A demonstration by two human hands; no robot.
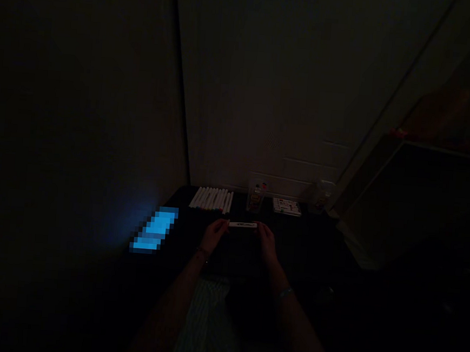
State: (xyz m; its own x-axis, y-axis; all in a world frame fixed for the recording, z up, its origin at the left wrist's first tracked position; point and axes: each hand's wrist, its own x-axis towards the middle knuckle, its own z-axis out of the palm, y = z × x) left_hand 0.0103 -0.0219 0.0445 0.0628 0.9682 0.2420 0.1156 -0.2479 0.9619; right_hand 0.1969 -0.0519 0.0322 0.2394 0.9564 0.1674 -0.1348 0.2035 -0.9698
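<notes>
A white marker pen (243,225) lies level between my two hands, just above the dark table. My left hand (214,235) is closed on its left end. At the other end, the fingers of my right hand (267,242) pinch the marker too. Dim light hides the fine detail of the fingertips. Beyond my left hand, a row of white markers (211,199) lies side by side on the table. A clear plastic case (257,195) with markings stands behind the held marker.
A flat stack of white markers or a patterned pack (287,206) lies at the back right, beside another clear container (322,195). A glowing blue, pixelated screen (155,229) is on the left. Walls (239,116) bound the dark table (311,247) at the back and left.
</notes>
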